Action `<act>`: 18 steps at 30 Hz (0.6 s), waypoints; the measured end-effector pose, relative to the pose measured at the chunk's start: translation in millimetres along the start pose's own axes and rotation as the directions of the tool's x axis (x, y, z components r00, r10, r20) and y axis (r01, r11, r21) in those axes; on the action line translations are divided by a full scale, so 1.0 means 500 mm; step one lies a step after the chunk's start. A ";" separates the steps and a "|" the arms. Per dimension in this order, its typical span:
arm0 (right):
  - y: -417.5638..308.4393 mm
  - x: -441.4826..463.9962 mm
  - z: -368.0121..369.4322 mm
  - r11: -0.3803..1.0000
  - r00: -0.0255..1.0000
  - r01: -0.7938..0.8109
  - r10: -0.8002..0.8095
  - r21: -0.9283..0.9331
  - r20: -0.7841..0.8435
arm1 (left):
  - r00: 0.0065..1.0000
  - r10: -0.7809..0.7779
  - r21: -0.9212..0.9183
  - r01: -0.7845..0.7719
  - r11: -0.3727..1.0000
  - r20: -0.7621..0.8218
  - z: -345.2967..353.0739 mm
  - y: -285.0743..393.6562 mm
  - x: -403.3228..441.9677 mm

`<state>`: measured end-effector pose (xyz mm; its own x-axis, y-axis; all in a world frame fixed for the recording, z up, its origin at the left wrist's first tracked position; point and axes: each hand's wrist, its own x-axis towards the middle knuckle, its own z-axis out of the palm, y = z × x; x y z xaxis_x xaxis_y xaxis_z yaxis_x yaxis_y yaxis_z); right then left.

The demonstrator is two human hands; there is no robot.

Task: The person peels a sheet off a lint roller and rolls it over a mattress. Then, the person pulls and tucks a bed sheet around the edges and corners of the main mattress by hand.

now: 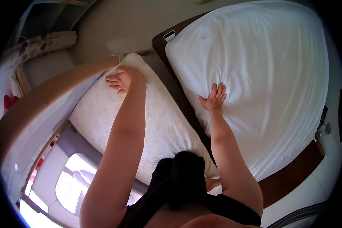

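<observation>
My left hand [121, 80], with a ring on one finger, is at the far end of a small mattress [102, 110] in a pale sheet with a faint yellow pattern. Its fingers are apart and point left, and nothing is in them. On the large bed's white sheet [269, 83], near its left edge, my right hand [215, 99] lies flat with fingers spread. Creases in the sheet run out from around it.
A curved wooden rail [45, 95] arches over the left side. A dark brown bed frame [292, 178] borders the large bed. Beige floor [114, 22] shows beyond, with a patterned cushioned strip [45, 45] at upper left.
</observation>
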<state>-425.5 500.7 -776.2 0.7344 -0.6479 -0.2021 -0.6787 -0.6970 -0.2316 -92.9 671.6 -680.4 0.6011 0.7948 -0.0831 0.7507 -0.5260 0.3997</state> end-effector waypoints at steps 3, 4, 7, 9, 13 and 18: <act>-0.005 -0.015 -0.024 0.999 0.991 0.050 -0.052 -0.019 -0.121 | 0.997 0.030 -0.873 0.083 -0.480 0.078 0.062 -0.043 0.020; -0.010 -0.002 -0.031 0.997 0.981 0.075 -0.078 -0.026 -0.178 | 0.996 0.064 -0.347 0.081 -0.934 0.060 0.080 -0.038 0.028; -0.034 -0.012 -0.075 0.997 0.975 0.073 -0.075 -0.017 -0.207 | 0.998 0.018 -0.377 0.040 -0.925 0.063 0.089 -0.045 0.026; -0.065 0.012 -0.099 0.998 0.971 0.070 -0.070 -0.004 -0.228 | 0.999 0.001 -0.418 0.017 -0.908 0.040 0.104 -0.035 0.025; -0.161 0.062 -0.159 0.943 0.917 0.328 -0.306 0.048 -0.255 | 0.999 0.042 -0.421 0.047 -0.906 0.022 0.106 -0.032 0.034; -0.375 0.277 -0.229 0.790 0.791 0.612 -0.612 0.025 -0.013 | 0.999 0.045 -0.417 0.038 -0.908 -0.006 0.115 -0.052 0.029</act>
<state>-197.6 506.4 -651.7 0.9960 -0.0895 -0.0055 -0.0863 -0.9397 -0.3309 -87.7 679.5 -744.4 0.6326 0.7722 -0.0600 -0.7729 0.6343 0.0143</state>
